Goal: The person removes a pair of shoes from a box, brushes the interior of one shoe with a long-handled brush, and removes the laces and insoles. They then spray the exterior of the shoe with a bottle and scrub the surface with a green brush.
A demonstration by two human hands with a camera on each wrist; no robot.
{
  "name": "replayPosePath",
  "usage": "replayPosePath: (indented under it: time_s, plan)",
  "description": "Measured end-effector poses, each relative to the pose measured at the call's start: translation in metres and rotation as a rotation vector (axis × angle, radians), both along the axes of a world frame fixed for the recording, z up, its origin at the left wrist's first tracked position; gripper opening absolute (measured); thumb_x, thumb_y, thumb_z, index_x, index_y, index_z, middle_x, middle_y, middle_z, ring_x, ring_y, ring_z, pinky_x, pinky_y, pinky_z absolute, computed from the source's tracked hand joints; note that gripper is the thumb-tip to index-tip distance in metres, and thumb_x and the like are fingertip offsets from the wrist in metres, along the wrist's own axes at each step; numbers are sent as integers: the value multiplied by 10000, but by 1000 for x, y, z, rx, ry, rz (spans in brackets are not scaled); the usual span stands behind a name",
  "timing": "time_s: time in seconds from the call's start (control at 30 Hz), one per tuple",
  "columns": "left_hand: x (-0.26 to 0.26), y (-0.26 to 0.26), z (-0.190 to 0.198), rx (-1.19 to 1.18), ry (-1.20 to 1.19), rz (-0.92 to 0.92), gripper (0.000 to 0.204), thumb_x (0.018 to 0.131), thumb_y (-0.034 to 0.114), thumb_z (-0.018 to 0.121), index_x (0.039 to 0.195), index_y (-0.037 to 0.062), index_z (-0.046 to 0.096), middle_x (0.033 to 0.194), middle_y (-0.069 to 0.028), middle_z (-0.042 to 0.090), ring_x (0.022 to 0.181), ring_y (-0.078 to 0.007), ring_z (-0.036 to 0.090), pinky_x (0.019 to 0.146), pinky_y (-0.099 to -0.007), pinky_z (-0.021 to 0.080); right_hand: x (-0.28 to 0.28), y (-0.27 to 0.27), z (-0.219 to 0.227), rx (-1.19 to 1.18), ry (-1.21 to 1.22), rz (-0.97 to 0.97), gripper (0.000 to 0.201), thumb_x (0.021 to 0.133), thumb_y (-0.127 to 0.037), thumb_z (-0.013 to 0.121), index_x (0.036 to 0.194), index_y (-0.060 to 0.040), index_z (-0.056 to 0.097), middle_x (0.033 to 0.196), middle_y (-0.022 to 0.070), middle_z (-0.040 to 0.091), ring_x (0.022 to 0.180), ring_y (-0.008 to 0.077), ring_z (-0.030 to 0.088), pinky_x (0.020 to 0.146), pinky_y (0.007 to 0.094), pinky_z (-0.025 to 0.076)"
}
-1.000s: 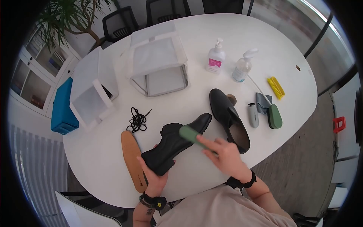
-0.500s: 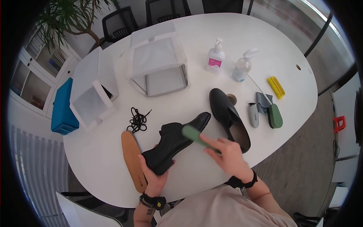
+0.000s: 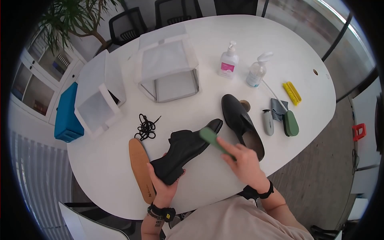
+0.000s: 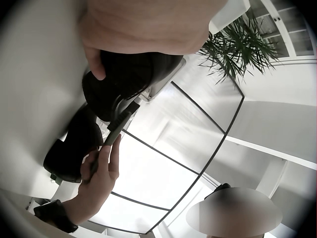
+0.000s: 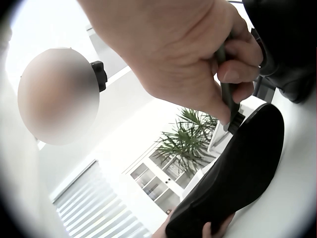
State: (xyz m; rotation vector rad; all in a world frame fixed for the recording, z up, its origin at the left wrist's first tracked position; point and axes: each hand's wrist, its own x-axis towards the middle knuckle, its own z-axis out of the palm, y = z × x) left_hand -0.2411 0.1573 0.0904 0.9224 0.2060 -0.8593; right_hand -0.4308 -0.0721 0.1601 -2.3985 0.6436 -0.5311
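Observation:
A black leather shoe (image 3: 178, 154), laces out, is tilted with its toe to the upper right. My left hand (image 3: 163, 189) grips it by the heel, fingers beneath and thumb along the side. In my right hand (image 3: 245, 165) is a green-handled brush (image 3: 209, 136), its dark bristles (image 5: 237, 123) at the shoe's upper near the toe. The right wrist view shows the sole (image 5: 233, 173) side-on, with the bristles right at its edge. The matching black shoe (image 3: 232, 110) lies just right of the toe.
Left of the held shoe are a tan insole (image 3: 140, 168) and black laces (image 3: 146, 128). To the right lie a grey bottle (image 3: 268, 123), a green brush (image 3: 291, 124), a grey cloth (image 3: 277, 109) and a yellow brush (image 3: 292, 93). Pump bottles (image 3: 228, 64) and white bins (image 3: 166, 60) stand farther back.
My right hand has carried the brush rightward along the shoe, from its middle toward the toe. The shoe stays in my left hand, nearly in the same place.

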Motion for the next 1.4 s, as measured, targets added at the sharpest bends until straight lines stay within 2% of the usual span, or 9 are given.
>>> replayPosePath:
  time_s: [0.13,0.27,0.47,0.63,0.87,0.97,1.07,1.27,1.4]
  plan:
    - [1,1,-2,-8,4,-7,917,1014,862,445,1525,114,583,1500,-111,642,1270,-309,642,966,-559,553,-2,7,7,94,18,129,561,992,-204,784,1540,-217,662,745,139,582,603,359,607,581,474,499]
    - [0,-1,1,4,1,7,912,1016,860,445,1528,117,582,1503,-110,641,1275,-310,641,968,-560,555,4,-3,5,13,99,-124,562,994,-213,786,1541,-228,660,750,140,597,627,369,634,605,470,524]
    - [1,1,-1,-6,28,1,912,1018,855,449,1534,114,578,1502,-113,640,1276,-311,638,980,-570,546,2,7,13,154,54,189,559,989,-206,785,1535,-229,666,775,139,610,641,366,640,613,470,536]
    - [2,2,-4,-9,7,-16,908,1018,856,448,1532,119,579,1503,-114,640,1278,-315,638,977,-568,548,11,-1,8,1,58,-90,576,992,-179,766,1551,-252,651,797,134,615,635,368,638,602,470,528]
    - [1,2,-2,-3,10,-9,916,1016,860,446,1532,115,578,1504,-116,640,1270,-316,640,978,-570,544,7,5,9,15,45,99,561,999,-161,746,1550,-212,648,792,130,602,645,353,641,585,471,516]
    - [0,-1,1,3,7,3,913,1018,857,445,1531,113,579,1503,-116,641,1268,-314,642,976,-567,545,11,-5,13,-41,108,-76,561,1001,-151,739,1550,-220,650,793,125,598,643,354,637,589,470,519]
    - [1,1,0,1,-1,-10,915,1017,856,450,1536,113,577,1501,-114,643,1263,-310,643,976,-564,544,6,4,10,23,59,163,566,1006,-144,733,1561,-197,635,795,146,592,648,370,635,600,476,525]
    - [0,1,0,-12,-6,-11,917,1021,851,449,1549,111,566,1514,-117,637,1285,-314,639,980,-557,549,13,-14,4,-74,81,-136,607,1007,-149,734,1592,-250,606,805,180,598,680,409,649,624,502,535]
    - [-4,0,0,-55,-68,-34,883,1017,800,535,1556,102,563,1520,-111,640,1324,-311,639,1019,-560,556,8,-2,13,76,116,24,603,1006,-152,735,1588,-247,607,814,191,607,688,421,649,631,514,535]
